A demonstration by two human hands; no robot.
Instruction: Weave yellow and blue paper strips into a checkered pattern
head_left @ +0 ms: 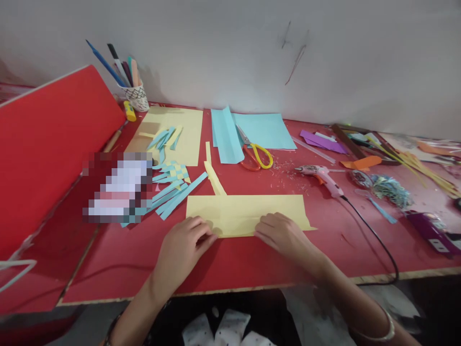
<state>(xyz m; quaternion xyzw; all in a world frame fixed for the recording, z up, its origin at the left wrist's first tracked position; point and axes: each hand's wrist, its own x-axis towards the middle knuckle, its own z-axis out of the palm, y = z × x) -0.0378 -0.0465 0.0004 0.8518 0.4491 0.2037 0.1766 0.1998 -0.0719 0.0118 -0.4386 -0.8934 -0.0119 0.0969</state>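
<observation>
**Head view: two hands press a yellow sheet flat on a red worktable**

Seen from the head camera, the left hand (185, 242) and the right hand (283, 233) rest side by side on the near edge of a folded yellow paper sheet (247, 211), which lies flat near the front of the red table (230, 264). The fingers of both hands are curled, their tips pinching or pressing the paper's lower edge; whether the paper is gripped or only held down cannot be told. Just behind the sheet lie yellow strips (213, 175) and a woven blue-and-yellow piece (173, 173). Farther back sit scissors with yellow and orange handles (255, 156), blue paper (264, 129), a glue gun (320, 175) and a cup of pens (136, 96).
</observation>
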